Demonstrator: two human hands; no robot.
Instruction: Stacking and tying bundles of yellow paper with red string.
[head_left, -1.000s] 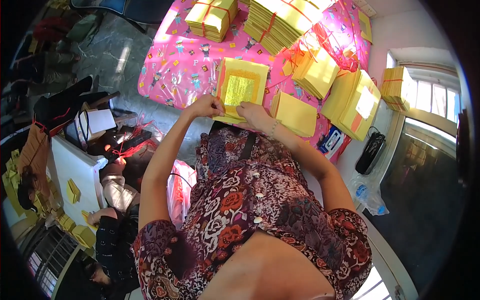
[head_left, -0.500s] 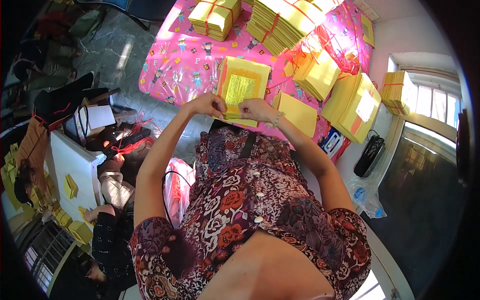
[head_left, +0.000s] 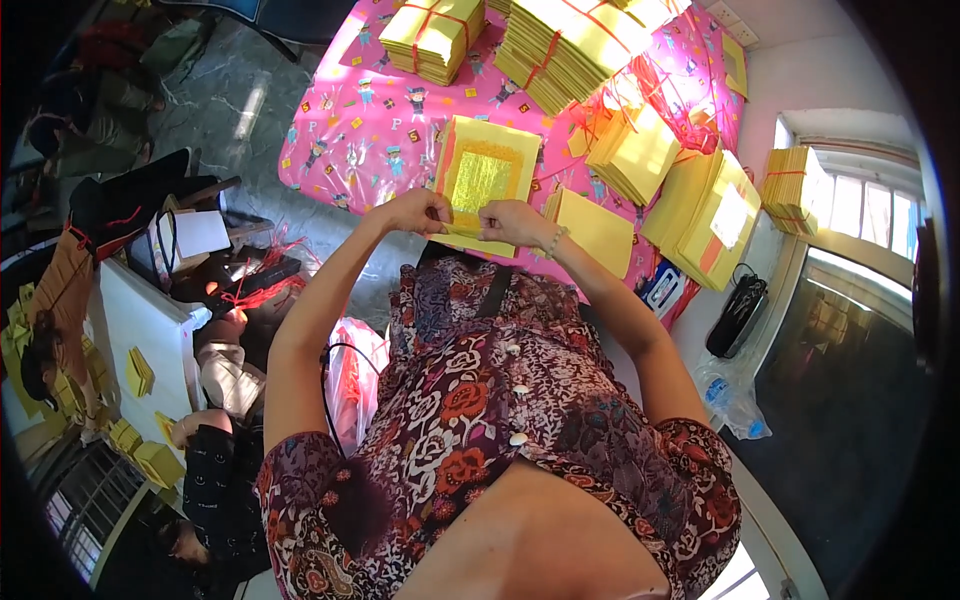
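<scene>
- A flower-patterned dress point(head_left: 500, 420) is seen nearest, with both bare forearms stretched away from it toward the table
- The left hand point(head_left: 420, 210) is closed in a pinch on the near left edge of a folded yellow sheet point(head_left: 462, 230); the sheet is held between thumb and fingertips
- The right hand point(head_left: 512, 222) is likewise closed on the same sheet at its right end, a beaded bracelet point(head_left: 553, 242) being worn at the wrist
- The folded sheet is held just between the two hands, at the near edge of the pink patterned tablecloth point(head_left: 360, 120), touching the fingers on both sides
- Just beyond the fingers, a stack of yellow sheets with a gold square point(head_left: 484, 172) is laid flat on the cloth
- To the right of it, a plain yellow stack point(head_left: 598, 230) is lying near the right wrist
- Farther off, tied bundles of yellow paper point(head_left: 560, 45) are piled along the far side of the table
- At the left, well apart, another person's hand point(head_left: 182, 430) is seen beside small yellow pieces
</scene>
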